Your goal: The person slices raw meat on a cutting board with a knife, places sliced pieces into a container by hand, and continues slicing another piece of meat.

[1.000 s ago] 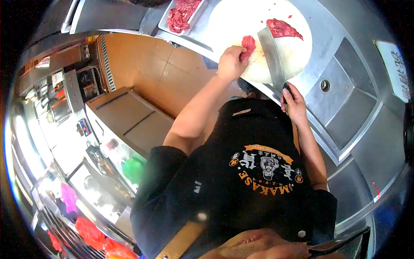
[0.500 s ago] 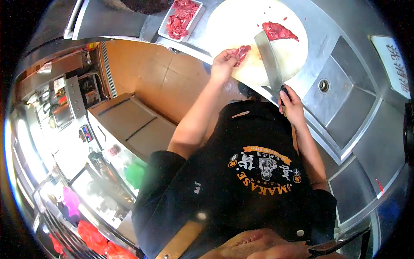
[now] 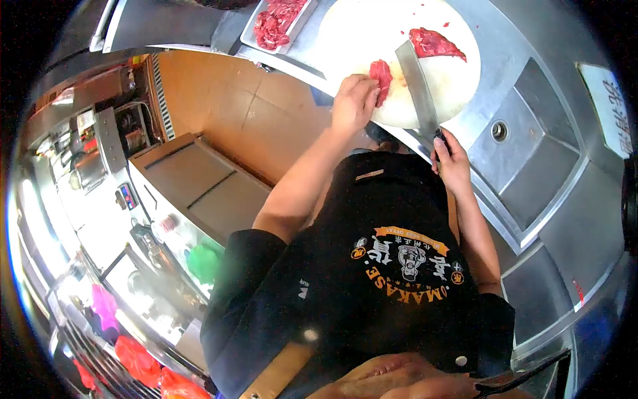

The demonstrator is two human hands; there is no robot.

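Observation:
My left hand (image 3: 354, 103) is at the near-left edge of the round white cutting board (image 3: 339, 30), its fingers closed on a small slice of raw red meat (image 3: 381, 76). The slice lies on or just above the board; I cannot tell which. My right hand (image 3: 452, 163) grips the dark handle of a cleaver (image 3: 417, 86), whose broad blade reaches over the board just right of the slice. Beyond the blade tip a larger piece of raw meat (image 3: 437, 44) rests on the board.
A white tray (image 3: 292, 34) of cut meat stands left of the board on the steel counter. To the right is a steel sink (image 3: 538, 153) with a drain (image 3: 499, 131). A white sign (image 3: 605, 106) stands at the far right. Orange floor (image 3: 246, 100) shows below left.
The slice in my left hand now shows broader and more upright beside the blade. My left hand has shifted slightly right; the cleaver has barely moved.

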